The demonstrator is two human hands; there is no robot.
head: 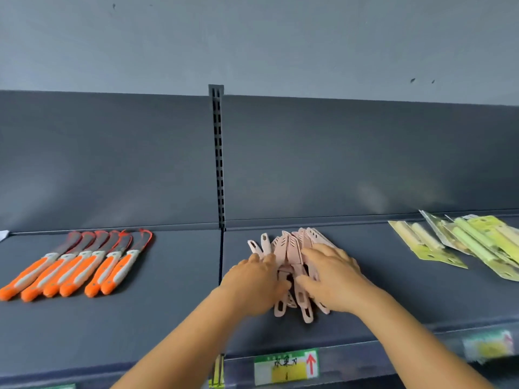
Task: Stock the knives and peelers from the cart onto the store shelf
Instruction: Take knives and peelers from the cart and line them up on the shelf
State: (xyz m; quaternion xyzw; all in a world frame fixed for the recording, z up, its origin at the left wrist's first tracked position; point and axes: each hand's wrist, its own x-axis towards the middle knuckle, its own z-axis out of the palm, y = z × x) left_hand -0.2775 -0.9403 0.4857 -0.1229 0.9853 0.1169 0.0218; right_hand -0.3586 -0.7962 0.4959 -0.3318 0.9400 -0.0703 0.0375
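Note:
A heap of several pale pink sheathed knives lies on the dark grey store shelf, just right of the shelf's middle seam. My left hand rests on the heap's left side with fingers laid over the knives. On the right side my right hand lies spread flat, pressing the heap. The two hands close the pile between them, and the middle of the heap is hidden beneath them. Pink handles with hanging holes stick out toward me below the hands.
Several orange-and-white handled knives lie in a row on the shelf's left section. Yellow-green carded packs sit at the right. A slotted upright divides the back panel. A price label hangs on the shelf's front edge.

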